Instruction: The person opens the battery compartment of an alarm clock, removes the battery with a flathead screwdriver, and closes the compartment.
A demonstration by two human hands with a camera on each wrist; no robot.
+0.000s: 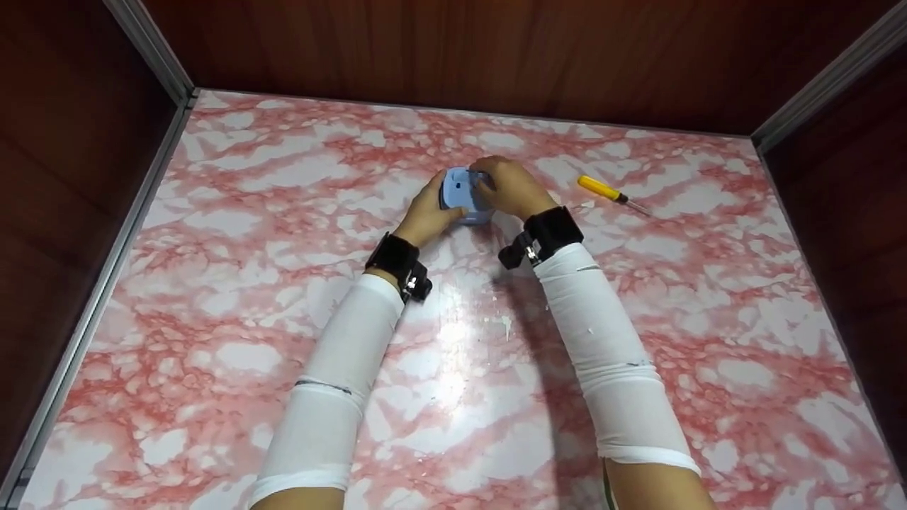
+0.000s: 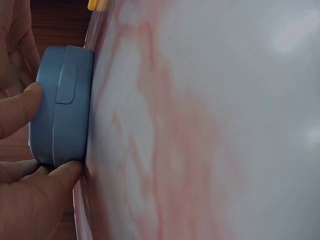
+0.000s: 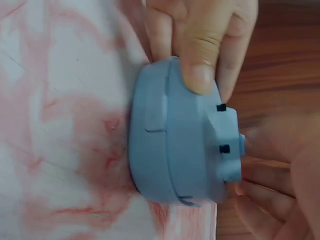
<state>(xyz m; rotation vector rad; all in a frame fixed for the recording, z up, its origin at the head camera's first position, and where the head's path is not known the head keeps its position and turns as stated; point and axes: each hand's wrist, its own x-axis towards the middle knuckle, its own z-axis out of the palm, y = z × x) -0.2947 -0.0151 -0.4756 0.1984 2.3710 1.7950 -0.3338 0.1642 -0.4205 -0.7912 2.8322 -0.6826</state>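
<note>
- My left hand [image 1: 427, 212] sits just left of the frame's centre in the head view, fingers curled round the left side of the blue case [image 1: 462, 193].
- In the left wrist view the case [image 2: 61, 106] stands at the upper left, its flat bottom against the marble table [image 2: 210, 125]; one of my fingers [image 2: 20, 107] presses its top edge and another fingertip sits under its lower corner.
- So the left hand's fingers are narrowly closed, pinching the case's rim.
- My right hand [image 1: 506, 185] lies over the case from the right, just above the frame's centre in the head view, knuckles up, fingers bent down over the top.
- In the right wrist view the case [image 3: 182, 137] fills the middle of the frame; a fingertip [image 3: 200, 75] of my left hand, reaching in from the top of the frame, presses its upper side, and my right hand's fingers [image 3: 260, 185] touch its raised face at the lower right.
- That raised face carries two small dark square marks.
- Right hand's fingers: curled, in contact with the case, holding it.
- Both forearms in white sleeves [image 1: 595, 333] run up from the bottom edge and converge on the case; black wrist straps [image 1: 551, 230] sit just behind each hand.
- A yellow-handled screwdriver [image 1: 608, 192] lies on the table to the right of my right hand, near but apart from it.
- Dark wooden walls [image 1: 453, 49] close the table in across the top and both sides of the frame.
</note>
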